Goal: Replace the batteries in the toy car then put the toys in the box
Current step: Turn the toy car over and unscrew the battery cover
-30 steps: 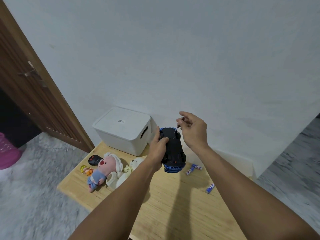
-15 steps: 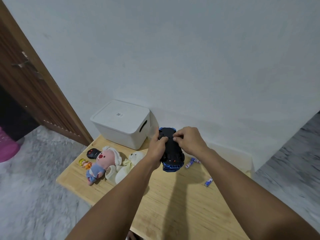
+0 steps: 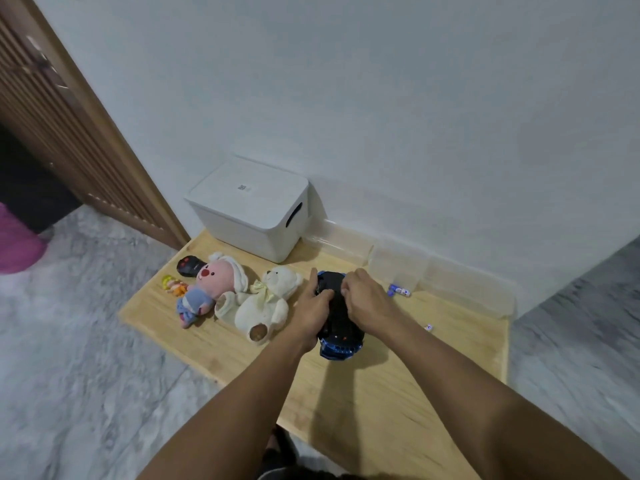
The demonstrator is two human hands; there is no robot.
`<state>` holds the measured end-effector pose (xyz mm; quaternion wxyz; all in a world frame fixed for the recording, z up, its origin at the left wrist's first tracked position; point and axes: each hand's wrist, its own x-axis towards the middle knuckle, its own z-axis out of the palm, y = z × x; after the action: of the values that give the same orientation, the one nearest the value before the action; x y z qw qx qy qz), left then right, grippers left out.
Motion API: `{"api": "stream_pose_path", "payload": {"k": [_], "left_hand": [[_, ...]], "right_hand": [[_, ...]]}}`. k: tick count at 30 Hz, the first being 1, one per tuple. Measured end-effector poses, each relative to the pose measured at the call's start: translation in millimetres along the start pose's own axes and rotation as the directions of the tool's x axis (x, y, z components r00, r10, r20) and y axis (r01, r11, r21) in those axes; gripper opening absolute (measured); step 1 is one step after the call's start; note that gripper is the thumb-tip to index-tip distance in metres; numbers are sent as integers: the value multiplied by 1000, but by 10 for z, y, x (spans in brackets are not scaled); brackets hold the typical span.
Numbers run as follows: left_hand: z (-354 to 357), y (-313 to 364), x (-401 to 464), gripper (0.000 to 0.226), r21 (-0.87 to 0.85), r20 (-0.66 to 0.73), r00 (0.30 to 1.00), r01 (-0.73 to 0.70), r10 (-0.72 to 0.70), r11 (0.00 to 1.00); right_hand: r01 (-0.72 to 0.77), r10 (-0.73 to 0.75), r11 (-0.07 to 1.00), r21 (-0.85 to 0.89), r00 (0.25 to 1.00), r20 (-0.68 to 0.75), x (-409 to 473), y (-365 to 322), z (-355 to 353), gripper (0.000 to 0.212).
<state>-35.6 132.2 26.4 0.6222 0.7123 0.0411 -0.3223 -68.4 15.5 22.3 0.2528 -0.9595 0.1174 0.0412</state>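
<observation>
A home: plush toys [image 3: 239,299], wooden door [image 3: 69,133].

No legible text; only a small blurred mark on the white box [image 3: 249,206] lid.

1. The light is soft, even and rather dim, with a cool grey cast on the wall [image 3: 381,81].
2. No lamp or window shows; shadows fall toward the camera, so light seems to come from above and ahead.
3. A broad dark shadow lies on the wooden table [image 3: 467,368] under the toy car [image 3: 341,327] and between the forearms.
4. The white box [image 3: 249,216] throws a faint shadow on the wall behind it.
5. No strong glare; only small glints on the car's blue end.
6. Wide-angle bending tilts the door [image 3: 69,133] and wall.
7. The floor [image 3: 69,341] and frame edges are smeared; the centre is fairly sharp.
</observation>
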Motion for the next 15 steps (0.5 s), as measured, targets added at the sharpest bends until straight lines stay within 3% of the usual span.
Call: {"api": "stream_pose_path", "payload": {"k": [2,6,9,12,15], "left_hand": [[-31,-96,-9,65,25,-4,1000,9,-8,1000],[-130,-213,8,48,23,-4,999,43,-43,999],[-206,-266,45,59,27,-29,996,81,-80,996],[-252,-311,79,64,9,-66,992,107,-106,994],[-268,-352,124,65,-4,-74,991,113,-113,994]], "right_hand": [[-2,2,1000,-5,999,49,-23,15,69,7],[-92,92,996,20,996,-1,-55,145,199,16],[-193,202,975,-109,977,74,-135,304,402,15],[-176,204,965,-196,970,135,-250,431,642,18],[-157,176,972,-176,979,100,-326,500,749,14]]}}
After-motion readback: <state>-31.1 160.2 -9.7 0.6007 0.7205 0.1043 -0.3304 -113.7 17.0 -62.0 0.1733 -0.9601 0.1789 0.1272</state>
